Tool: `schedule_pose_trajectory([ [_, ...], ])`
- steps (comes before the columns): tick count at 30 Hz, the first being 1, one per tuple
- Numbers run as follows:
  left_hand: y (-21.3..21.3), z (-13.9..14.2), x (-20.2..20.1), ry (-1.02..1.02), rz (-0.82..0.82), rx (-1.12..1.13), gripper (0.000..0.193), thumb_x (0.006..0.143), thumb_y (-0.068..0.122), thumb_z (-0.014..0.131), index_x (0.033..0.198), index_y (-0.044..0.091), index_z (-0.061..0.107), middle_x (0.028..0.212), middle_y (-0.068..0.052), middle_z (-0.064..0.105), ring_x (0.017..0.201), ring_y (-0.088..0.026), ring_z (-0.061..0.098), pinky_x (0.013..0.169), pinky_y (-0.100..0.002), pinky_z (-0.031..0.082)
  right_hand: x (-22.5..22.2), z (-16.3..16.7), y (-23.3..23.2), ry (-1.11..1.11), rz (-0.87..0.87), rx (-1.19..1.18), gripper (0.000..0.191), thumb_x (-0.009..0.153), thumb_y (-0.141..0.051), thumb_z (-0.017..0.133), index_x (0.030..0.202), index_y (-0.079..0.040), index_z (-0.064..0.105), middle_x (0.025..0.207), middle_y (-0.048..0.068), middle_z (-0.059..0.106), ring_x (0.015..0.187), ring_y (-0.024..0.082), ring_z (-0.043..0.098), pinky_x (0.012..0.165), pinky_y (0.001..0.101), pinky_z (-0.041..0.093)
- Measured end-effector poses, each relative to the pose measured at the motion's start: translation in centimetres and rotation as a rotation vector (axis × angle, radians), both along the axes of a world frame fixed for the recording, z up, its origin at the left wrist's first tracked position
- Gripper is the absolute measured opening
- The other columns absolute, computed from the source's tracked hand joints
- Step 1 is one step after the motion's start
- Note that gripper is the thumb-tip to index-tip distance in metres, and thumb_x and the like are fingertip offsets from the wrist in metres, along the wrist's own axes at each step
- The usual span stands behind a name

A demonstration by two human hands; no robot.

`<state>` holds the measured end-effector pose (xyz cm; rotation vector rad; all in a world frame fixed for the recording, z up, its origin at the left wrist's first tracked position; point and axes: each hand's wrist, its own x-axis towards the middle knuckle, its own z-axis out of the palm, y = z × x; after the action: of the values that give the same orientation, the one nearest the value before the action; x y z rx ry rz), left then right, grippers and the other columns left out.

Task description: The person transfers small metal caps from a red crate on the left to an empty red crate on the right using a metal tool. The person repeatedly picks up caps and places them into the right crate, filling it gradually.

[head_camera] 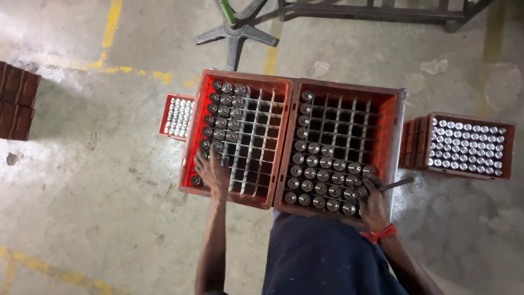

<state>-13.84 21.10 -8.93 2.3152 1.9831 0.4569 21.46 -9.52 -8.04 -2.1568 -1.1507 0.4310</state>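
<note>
The floor (98,180) is grey concrete, worn and stained, with pale patches and some small cracks. Yellow painted lines (112,24) cross it at the upper left, and another faded yellow line (49,270) runs along the lower left corner. Bright light falls on the floor at the left side and makes it look almost white there. At the top stands the dark metal star-shaped base (236,34) of a chair or stand. Beside it, at the upper right, is a dark metal frame (376,11). At the left edge is a stack of dark brown blocks (16,101).
</note>
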Motion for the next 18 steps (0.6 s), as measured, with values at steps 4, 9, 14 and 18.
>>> schedule_pose_trajectory([
  [4,2.8,-0.1,-1.0,-0.062,-0.047,0.111,0.065,0.077,0.031,0.081,0.137,0.013,0.064,0.147,-0.031,0.045,0.134,-0.05,0.042,0.103,-0.063,0.036,-0.5,-0.3,0.7,-0.132,0.083,0.014,0.06,0.067,0.011,0.071,0.125,0.003,0.063,0.136,0.021,0.057,0.131,0.041,0.051,0.114,0.0488,0.04],
  [9,3.1,1.2,-1.1,-0.083,-0.117,0.069,0.045,0.081,0.024,0.084,0.12,0.01,0.067,0.148,-0.022,0.052,0.138,-0.042,0.045,0.112,-0.059,0.039,-1.2,-1.8,0.1,-0.161,0.111,0.036,0.062,0.068,0.009,0.073,0.129,0.002,0.064,0.135,0.02,0.058,0.127,0.041,0.052,0.109,0.0487,0.043],
  [14,0.5,5.0,-2.4,-0.64,-0.226,0.21,0.036,0.078,0.011,0.091,0.11,0.009,0.073,0.113,-0.007,0.069,0.115,-0.032,0.061,0.096,-0.045,0.054,-1.6,-1.5,-0.5,0.452,-0.207,0.071,0.04,0.087,0.005,0.064,0.125,-0.003,0.066,0.12,0.014,0.067,0.102,0.025,0.065,0.083,0.0376,0.055],
  [18,-2.8,3.9,4.0,-1.691,-0.142,-0.417,0.027,0.089,0.016,0.075,0.107,0.012,0.057,0.096,-0.002,0.065,0.079,-0.016,0.066,0.062,-0.032,0.058,-3.2,-0.6,2.7,1.292,-0.603,0.31,0.014,0.099,-0.005,0.059,0.112,-0.006,0.065,0.099,0.007,0.07,0.086,0.018,0.068,0.07,0.0335,0.057],
])
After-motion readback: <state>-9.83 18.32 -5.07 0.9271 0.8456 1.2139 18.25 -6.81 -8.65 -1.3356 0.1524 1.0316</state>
